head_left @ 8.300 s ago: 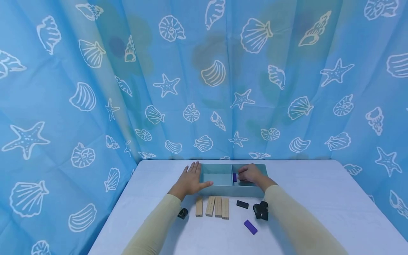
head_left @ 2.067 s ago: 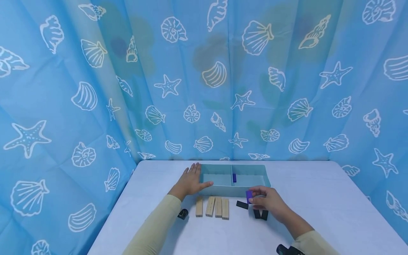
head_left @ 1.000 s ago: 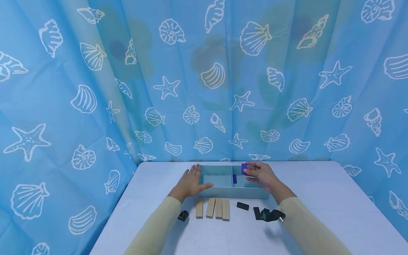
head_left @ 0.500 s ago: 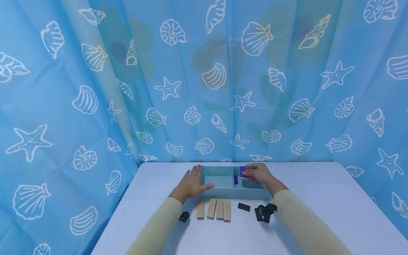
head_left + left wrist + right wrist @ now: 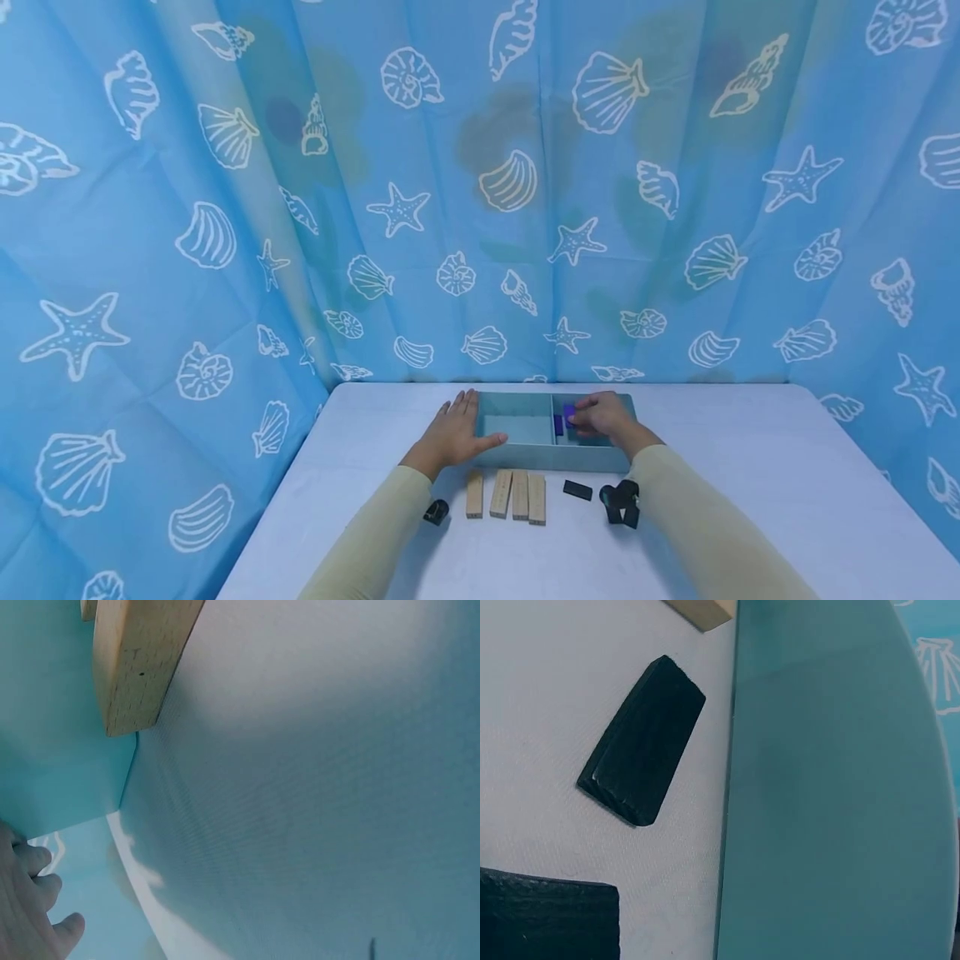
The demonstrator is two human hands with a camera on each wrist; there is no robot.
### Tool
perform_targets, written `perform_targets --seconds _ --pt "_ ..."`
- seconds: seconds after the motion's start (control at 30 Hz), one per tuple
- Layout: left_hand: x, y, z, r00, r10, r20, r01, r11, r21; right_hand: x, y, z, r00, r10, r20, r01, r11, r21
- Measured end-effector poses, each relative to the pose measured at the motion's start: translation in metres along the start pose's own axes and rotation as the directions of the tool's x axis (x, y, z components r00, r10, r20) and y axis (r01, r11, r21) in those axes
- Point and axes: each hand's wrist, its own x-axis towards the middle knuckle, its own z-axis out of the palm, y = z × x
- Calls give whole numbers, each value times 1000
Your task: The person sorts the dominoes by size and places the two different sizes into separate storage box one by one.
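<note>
A pale teal two-compartment box (image 5: 555,457) stands toward the back of the table. My left hand (image 5: 456,432) lies along its left end, fingers straight and thumb over the front rim; the left wrist view catches part of this hand (image 5: 30,900) by the box wall (image 5: 60,750). Inside the right compartment, my right hand (image 5: 603,417) pinches a purple block (image 5: 569,414) between thumb and fingers. Just left of it, a second purple block (image 5: 558,425) is against the divider. The right wrist view shows the box's outer wall (image 5: 832,780) but not the hand.
Several wooden blocks (image 5: 519,496) stand in a row before the box. To their right lies a black block (image 5: 577,490), with more black blocks (image 5: 631,518) partly hidden under the right wrist camera (image 5: 619,497). A patterned blue curtain (image 5: 480,208) hangs behind the table.
My right hand has carried the purple block from the table over the front wall and lowered it into the right compartment beside the other purple one. The left hand has stayed on the box.
</note>
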Motion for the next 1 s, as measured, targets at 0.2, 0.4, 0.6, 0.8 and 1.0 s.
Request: perform_targets --seconds 0.2,0.4,0.6,0.8,1.0 --pt "2 -2 0 1000 -1 -7 1 1000 2 7 1 5 999 38 -37 -42 993 -110" --pt "1 0 -1 1000 -8 12 8 1000 -7 9 1 8 995 65 -80 -83 967 -243" --pt "1 0 -1 1000 -4 9 4 1000 16 13 0 8 995 60 -80 -80 957 -281" --pt "1 -1 -1 1000 16 -4 -15 998 58 14 1 9 995 62 -76 -82 949 -306" --pt "1 -2 -1 1000 18 1 -18 997 77 14 1 12 995 55 -83 -80 938 -338"
